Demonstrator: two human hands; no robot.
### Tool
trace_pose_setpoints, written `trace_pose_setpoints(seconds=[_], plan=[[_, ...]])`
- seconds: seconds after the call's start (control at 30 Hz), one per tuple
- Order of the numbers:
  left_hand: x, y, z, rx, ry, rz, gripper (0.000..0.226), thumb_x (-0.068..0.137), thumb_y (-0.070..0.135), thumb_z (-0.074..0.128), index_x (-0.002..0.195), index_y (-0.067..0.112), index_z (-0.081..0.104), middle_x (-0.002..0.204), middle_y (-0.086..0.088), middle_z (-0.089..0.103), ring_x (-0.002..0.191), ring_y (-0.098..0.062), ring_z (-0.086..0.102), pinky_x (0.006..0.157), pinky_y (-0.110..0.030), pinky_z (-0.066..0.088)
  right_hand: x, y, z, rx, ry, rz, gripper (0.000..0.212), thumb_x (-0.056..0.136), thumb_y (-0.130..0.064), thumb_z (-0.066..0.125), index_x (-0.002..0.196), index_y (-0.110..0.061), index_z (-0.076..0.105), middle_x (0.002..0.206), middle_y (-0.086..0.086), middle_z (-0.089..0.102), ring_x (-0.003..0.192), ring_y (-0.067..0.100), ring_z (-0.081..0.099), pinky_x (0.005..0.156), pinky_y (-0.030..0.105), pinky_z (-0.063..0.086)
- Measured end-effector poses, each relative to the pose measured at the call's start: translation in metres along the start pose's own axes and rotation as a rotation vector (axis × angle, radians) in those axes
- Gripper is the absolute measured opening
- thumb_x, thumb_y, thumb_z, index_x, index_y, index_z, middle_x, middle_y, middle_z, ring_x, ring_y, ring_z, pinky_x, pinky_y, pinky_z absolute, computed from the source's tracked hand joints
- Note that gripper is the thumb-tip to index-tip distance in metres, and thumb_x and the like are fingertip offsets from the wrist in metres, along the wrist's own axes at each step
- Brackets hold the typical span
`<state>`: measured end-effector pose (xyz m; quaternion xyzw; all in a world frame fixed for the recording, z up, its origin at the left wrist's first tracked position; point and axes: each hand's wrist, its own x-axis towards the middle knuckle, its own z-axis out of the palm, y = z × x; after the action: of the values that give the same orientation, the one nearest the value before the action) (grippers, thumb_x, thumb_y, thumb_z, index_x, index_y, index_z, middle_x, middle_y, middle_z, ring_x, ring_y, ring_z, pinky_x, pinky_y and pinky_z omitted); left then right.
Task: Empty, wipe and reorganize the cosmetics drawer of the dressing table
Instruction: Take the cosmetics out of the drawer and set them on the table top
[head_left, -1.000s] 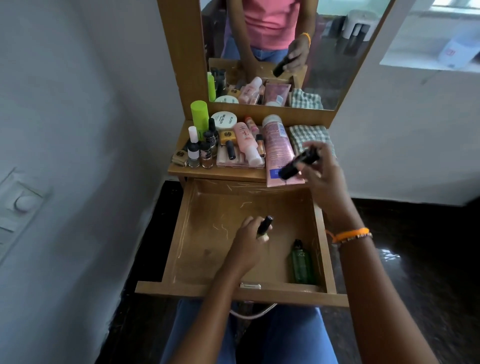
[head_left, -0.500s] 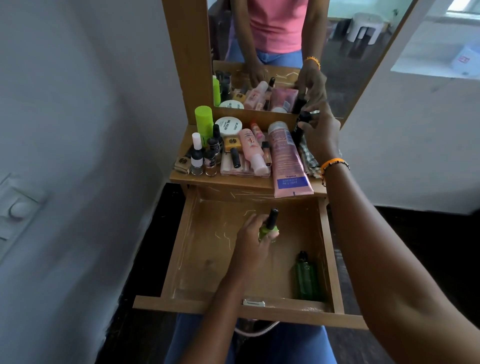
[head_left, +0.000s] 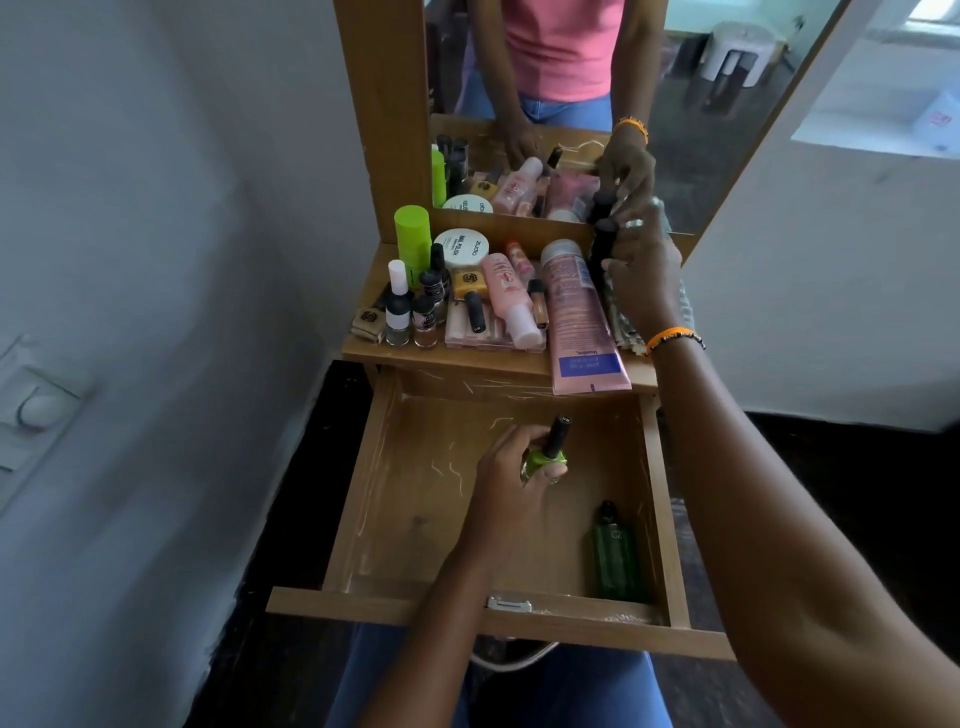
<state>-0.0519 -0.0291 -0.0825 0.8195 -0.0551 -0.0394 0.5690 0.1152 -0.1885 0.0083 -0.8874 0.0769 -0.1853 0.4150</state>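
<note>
Head view, white jar (head_left: 461, 248) (reads "NAIL POLISH"), pink tube (head_left: 579, 322)

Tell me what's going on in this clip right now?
A person is emptying the open drawer of a dressing table. The left hand grips a green nail polish bottle above the drawer floor, while the right hand holds a dark tube upright at the back of the crowded tabletop. Only a green bottle lies in the drawer.
</note>
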Motion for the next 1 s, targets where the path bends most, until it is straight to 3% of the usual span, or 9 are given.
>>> trace_pose_setpoints(seconds=[0.1, 0.17, 0.3, 0.4, 0.5, 0.73, 0.87, 1.0], plan=[[-0.002, 0.002, -0.002, -0.043, 0.004, -0.027, 0.038, 0.081, 0.008, 0.070, 0.108, 0.031, 0.055, 0.106, 0.020, 0.055, 0.094, 0.014, 0.051, 0.073, 0.003, 0.039, -0.028, -0.004, -0.004, -0.013, 0.168, -0.063, 0.030, 0.079, 0.006, 0.054, 0.107, -0.004, 0.049, 0.108, 0.013, 0.056, 0.091, 0.020, 0.054, 0.075, 0.037, 0.053], [-0.002, 0.002, -0.002, -0.069, 0.026, -0.035, 0.044, 0.078, 0.003, 0.072, 0.109, 0.030, 0.056, 0.105, 0.020, 0.057, 0.096, 0.013, 0.053, 0.075, 0.002, 0.040, -0.061, -0.008, -0.010, -0.031, 0.229, -0.172, 0.012, 0.084, 0.000, 0.054, 0.094, -0.005, 0.054, 0.096, 0.009, 0.059, 0.081, 0.017, 0.054, 0.067, 0.031, 0.051], [-0.001, 0.005, -0.004, -0.146, 0.082, -0.045, 0.051, 0.073, 0.006, 0.077, 0.111, 0.029, 0.052, 0.098, 0.020, 0.060, 0.092, 0.012, 0.058, 0.076, -0.005, 0.045, -0.134, -0.010, -0.018, -0.018, -0.033, -0.246, 0.005, 0.088, -0.013, 0.059, 0.091, -0.010, 0.063, 0.089, 0.001, 0.061, 0.072, 0.008, 0.053, 0.062, 0.011, 0.042], [-0.004, 0.008, -0.007, -0.211, 0.098, 0.003, 0.045, 0.075, 0.009, 0.076, 0.111, 0.023, 0.053, 0.097, 0.020, 0.063, 0.094, 0.010, 0.061, 0.074, -0.010, 0.048, -0.168, -0.005, -0.017, -0.091, -0.265, -0.222, 0.010, 0.084, -0.018, 0.065, 0.094, -0.016, 0.065, 0.095, -0.006, 0.057, 0.079, 0.003, 0.054, 0.067, 0.004, 0.041], [-0.006, 0.008, -0.008, -0.215, 0.116, 0.032, 0.043, 0.075, 0.007, 0.076, 0.110, 0.020, 0.055, 0.097, 0.017, 0.065, 0.095, 0.006, 0.062, 0.077, -0.010, 0.048, -0.180, 0.000, -0.018, -0.086, -0.298, -0.168, 0.012, 0.080, -0.009, 0.069, 0.089, -0.015, 0.065, 0.091, -0.007, 0.058, 0.079, -0.002, 0.053, 0.072, -0.002, 0.038], [-0.007, 0.007, -0.010, -0.202, 0.216, 0.023, 0.026, 0.077, 0.017, 0.076, 0.098, 0.023, 0.062, 0.096, 0.010, 0.066, 0.090, 0.000, 0.060, 0.076, -0.014, 0.047, -0.176, -0.008, -0.028, 0.129, -0.222, -0.051, 0.015, 0.075, -0.008, 0.073, 0.083, -0.019, 0.065, 0.084, -0.006, 0.065, 0.079, 0.008, 0.062, 0.068, 0.019, 0.051], [-0.005, 0.003, -0.012, -0.211, 0.306, -0.013, 0.014, 0.085, 0.009, 0.066, 0.092, 0.021, 0.064, 0.084, 0.010, 0.065, 0.078, -0.002, 0.062, 0.069, -0.014, 0.047, -0.162, -0.024, -0.031, 0.327, -0.135, -0.004, 0.012, 0.077, -0.008, 0.073, 0.084, -0.012, 0.064, 0.080, 0.005, 0.068, 0.065, 0.014, 0.067, 0.060, 0.019, 0.054], [-0.003, -0.001, -0.013, -0.169, 0.360, -0.010, 0.013, 0.087, 0.005, 0.061, 0.087, 0.017, 0.065, 0.081, 0.011, 0.065, 0.074, -0.005, 0.062, 0.068, -0.013, 0.048, -0.135, -0.032, -0.028, 0.330, 0.013, 0.025, 0.013, 0.079, -0.013, 0.072, 0.086, -0.010, 0.061, 0.085, 0.010, 0.068, 0.075, 0.020, 0.070, 0.068, 0.034, 0.059]])
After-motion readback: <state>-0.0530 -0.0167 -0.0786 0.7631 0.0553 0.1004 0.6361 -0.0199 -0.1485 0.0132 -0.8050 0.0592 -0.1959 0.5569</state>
